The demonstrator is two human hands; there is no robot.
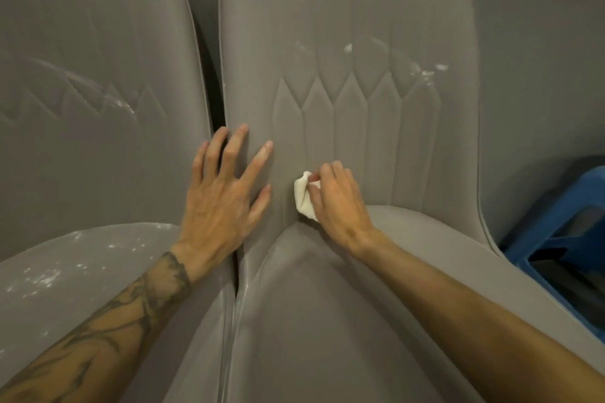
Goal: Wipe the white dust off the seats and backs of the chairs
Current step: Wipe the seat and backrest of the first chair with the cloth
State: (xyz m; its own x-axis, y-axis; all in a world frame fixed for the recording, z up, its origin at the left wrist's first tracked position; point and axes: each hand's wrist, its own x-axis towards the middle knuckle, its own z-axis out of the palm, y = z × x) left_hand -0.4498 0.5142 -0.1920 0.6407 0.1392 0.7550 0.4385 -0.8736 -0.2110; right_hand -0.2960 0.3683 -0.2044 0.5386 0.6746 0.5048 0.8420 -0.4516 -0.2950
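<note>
Two grey chairs parked just beside each other, a thin dark gap between them. Left hand is flat with fingers spread wide, lying right over that gap: fingertips on the edge of the right chair, the outer fingers over the left chair. Right hand has its fingers curled, pinching a small white cloth against the right chair's lower back, just above where back meets seat.

Dust on the right chair's back sits well up at about 1 o'clock from the cloth, as white smears and flecks. The left chair has pale streaks on its back at 10 o'clock from the left hand, plus white specks all over its seat at 8 o'clock. The right seat looks mostly clean from here.

Blue plastic thing at 3 o'clock, cut off by the frame edge, can't tell what it is.
</note>
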